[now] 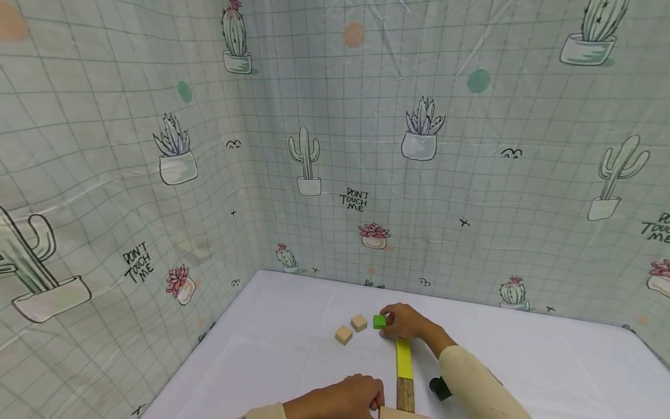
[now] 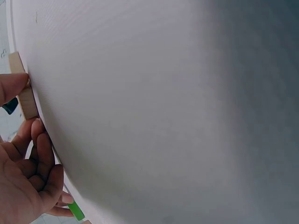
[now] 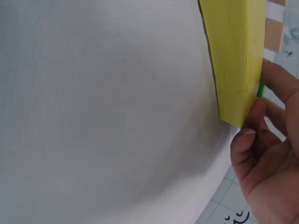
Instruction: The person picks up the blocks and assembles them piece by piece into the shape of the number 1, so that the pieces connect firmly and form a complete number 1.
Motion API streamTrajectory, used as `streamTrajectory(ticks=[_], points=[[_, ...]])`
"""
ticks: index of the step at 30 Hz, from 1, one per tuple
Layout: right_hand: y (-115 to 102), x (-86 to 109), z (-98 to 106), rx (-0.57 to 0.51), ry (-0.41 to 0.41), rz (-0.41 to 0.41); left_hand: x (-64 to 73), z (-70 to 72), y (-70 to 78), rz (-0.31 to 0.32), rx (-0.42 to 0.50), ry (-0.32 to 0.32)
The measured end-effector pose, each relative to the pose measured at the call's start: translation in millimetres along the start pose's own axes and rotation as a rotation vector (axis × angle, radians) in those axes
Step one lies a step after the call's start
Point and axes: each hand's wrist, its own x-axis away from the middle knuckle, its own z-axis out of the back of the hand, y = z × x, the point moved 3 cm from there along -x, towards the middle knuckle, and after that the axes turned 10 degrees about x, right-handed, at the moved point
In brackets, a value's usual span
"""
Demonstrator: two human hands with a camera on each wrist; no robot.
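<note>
In the head view my right hand (image 1: 408,323) pinches a small green block (image 1: 379,322) between index finger and thumb at the far part of the table. Just below that hand lies a long yellow block (image 1: 403,359), its far end close to the fingers in the right wrist view. A brown wooden block (image 1: 405,394) continues the line toward me. My left hand (image 1: 356,396) is at the near edge of the view, holding a pale wooden block (image 1: 400,413). The left wrist view has this pale block (image 2: 28,103) between thumb and fingertips.
Two pale wooden cubes, one nearer cube (image 1: 343,334) and one farther cube (image 1: 358,322), sit left of the green block. A black object (image 1: 440,389) lies beside the right forearm. The white table (image 1: 272,331) meets a cactus-print curtain (image 1: 324,233) behind and at left.
</note>
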Motion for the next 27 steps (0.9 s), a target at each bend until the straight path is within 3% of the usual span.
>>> streamTrajectory(ticks=[4,13,17,27], points=[[-1.6,0.3,0.4,0.009,0.002,0.003,-2.2,-0.8,-2.1,0.014,0.005,-0.011],[-0.5,-2.2,-1.3,0.026,0.016,0.019,-1.7,0.3,-2.5,-0.022,0.016,-0.001],[0.6,-1.1,-2.0,0.005,0.025,0.004,-2.2,0.5,-3.1,-0.028,0.009,-0.026],[0.6,1.5,0.0,-0.009,0.023,0.005,1.4,1.2,-0.4,-0.042,0.004,0.005]])
